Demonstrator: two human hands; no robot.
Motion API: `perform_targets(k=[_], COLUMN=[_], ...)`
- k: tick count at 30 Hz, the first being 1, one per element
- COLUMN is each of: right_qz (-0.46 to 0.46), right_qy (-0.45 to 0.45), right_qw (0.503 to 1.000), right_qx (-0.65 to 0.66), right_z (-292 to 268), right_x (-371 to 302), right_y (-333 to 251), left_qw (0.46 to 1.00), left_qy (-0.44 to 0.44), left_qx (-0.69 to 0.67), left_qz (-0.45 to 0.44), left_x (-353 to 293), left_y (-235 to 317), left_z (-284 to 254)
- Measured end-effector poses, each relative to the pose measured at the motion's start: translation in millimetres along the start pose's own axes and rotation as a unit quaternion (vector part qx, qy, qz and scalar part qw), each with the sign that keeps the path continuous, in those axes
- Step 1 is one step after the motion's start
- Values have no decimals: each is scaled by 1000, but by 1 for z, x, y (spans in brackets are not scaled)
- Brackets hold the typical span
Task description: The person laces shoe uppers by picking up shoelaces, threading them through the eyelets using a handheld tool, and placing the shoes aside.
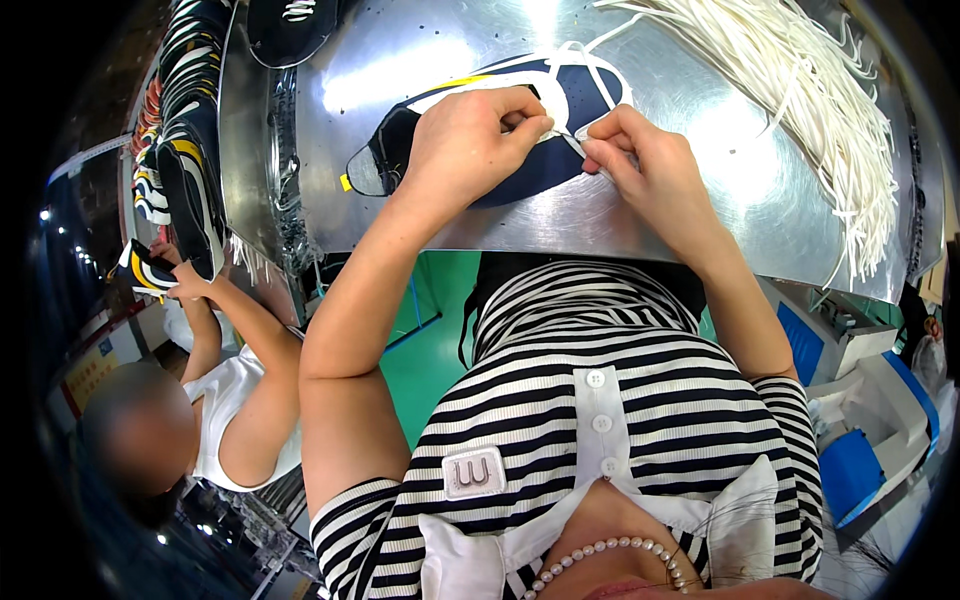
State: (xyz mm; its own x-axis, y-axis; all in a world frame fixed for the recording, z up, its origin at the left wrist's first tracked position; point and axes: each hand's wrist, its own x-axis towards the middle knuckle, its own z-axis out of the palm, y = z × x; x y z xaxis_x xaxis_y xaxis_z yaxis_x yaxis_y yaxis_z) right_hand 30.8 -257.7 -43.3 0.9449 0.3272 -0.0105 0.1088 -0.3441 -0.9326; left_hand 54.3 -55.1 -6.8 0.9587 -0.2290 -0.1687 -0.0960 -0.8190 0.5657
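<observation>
A navy shoe upper with white and yellow trim lies on its side on the metal tabletop, its black heel opening to the left. A white shoelace loops over its far right part. My left hand rests across the middle of the upper, thumb and index finger pinched by the white lacing edge. They close on what looks like the shoelace, though the fingers partly hide it. Just right of it, my right hand pinches the shoelace between thumb and fingertips, close above the upper.
A thick bundle of white shoelaces covers the table's far right. Another dark shoe lies at the far left. Beyond the left edge hangs a row of shoe uppers, where a co-worker's hands hold one. Grey-and-blue bins stand at right.
</observation>
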Motion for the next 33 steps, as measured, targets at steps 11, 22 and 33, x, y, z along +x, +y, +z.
perform_targets(k=[11,22,33], right_qz=[39,73,4], right_qy=[-22,-34,-82], right_qw=[997,996,952], right_qx=[56,36,-295], right_z=[-1,-8,17], right_x=[2,1,20], right_y=[-6,-16,-14], left_qw=[998,998,997], left_qy=[42,47,-26], left_qx=[32,47,-71], left_qz=[19,6,17], left_x=[-1,-3,-21], left_y=[-1,3,4], left_z=[4,6,1])
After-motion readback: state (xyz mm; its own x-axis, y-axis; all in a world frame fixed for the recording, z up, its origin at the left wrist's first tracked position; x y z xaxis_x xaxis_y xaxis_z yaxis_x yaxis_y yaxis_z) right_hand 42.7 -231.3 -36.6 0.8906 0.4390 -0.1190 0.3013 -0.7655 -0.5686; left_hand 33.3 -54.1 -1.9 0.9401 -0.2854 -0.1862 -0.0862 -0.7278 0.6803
